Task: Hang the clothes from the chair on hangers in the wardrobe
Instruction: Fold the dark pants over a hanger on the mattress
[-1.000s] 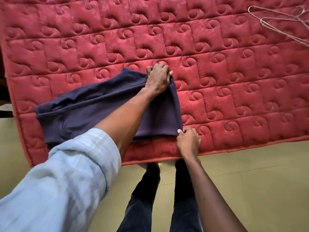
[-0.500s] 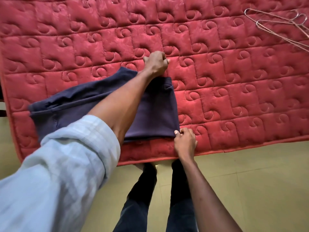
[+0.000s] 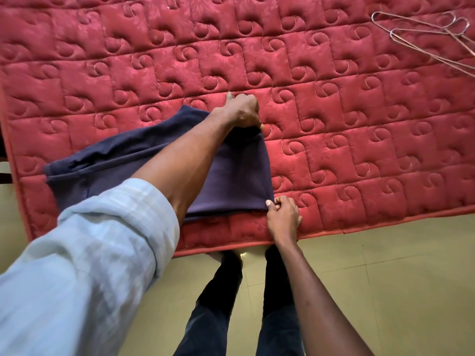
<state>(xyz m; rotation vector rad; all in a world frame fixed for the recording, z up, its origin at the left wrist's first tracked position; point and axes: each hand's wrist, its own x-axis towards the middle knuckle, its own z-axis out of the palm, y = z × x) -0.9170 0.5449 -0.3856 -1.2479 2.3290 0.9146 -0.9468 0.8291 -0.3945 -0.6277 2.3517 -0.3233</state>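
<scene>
A dark navy garment [image 3: 239, 176] lies folded flat on the red quilted mattress [image 3: 334, 98], near its front edge. My left hand [image 3: 243, 110] reaches across and pinches the garment's far right corner, fingers closed on the cloth. My right hand [image 3: 282, 217] grips the near right corner at the mattress edge. My left forearm and rolled pale blue sleeve [image 3: 102, 240] cover the garment's middle. Two thin wire hangers [image 3: 421, 34] lie on the mattress at the top right, well away from both hands.
The mattress front edge runs just above my legs [image 3: 231, 304] in dark trousers. A yellowish tiled floor [image 3: 385, 291] lies below it. A dark piece of furniture shows at the far left edge [image 3: 3, 176].
My left hand has drawn the garment's far corner a little farther from me, stretching the right edge straight. My right hand has kept its hold on the near corner.
</scene>
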